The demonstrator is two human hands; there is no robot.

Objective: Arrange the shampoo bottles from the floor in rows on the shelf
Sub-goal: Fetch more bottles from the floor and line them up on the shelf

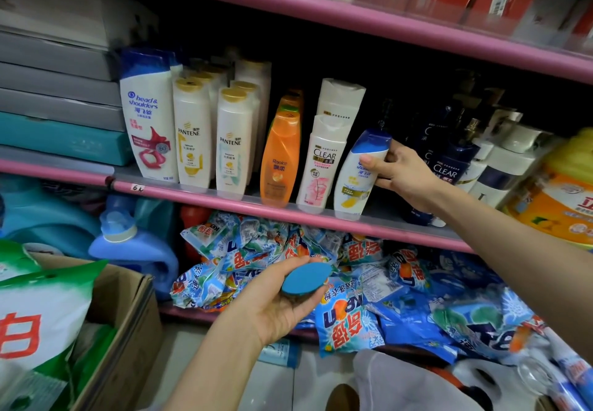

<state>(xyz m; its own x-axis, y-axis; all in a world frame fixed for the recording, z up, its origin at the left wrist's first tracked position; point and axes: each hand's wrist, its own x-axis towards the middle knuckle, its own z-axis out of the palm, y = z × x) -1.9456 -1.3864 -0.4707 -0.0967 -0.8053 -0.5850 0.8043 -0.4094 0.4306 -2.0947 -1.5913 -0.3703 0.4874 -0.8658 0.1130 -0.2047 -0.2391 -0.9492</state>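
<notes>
My right hand grips a small white shampoo bottle with a blue cap, which stands tilted at the front edge of the pink shelf, right of a white Clear bottle. My left hand holds another bottle below the shelf, its blue cap pointing at the camera and its body hidden in my palm. Further left on the shelf stand an orange Rejoice bottle, two rows of Pantene bottles and a large Head & Shoulders bottle.
Dark Clear bottles and white pump bottles fill the shelf to the right. Blue detergent packets are heaped on the lower shelf. A cardboard box with green-white bags sits lower left, with a blue jug behind it. Stacked boxes occupy the shelf's left.
</notes>
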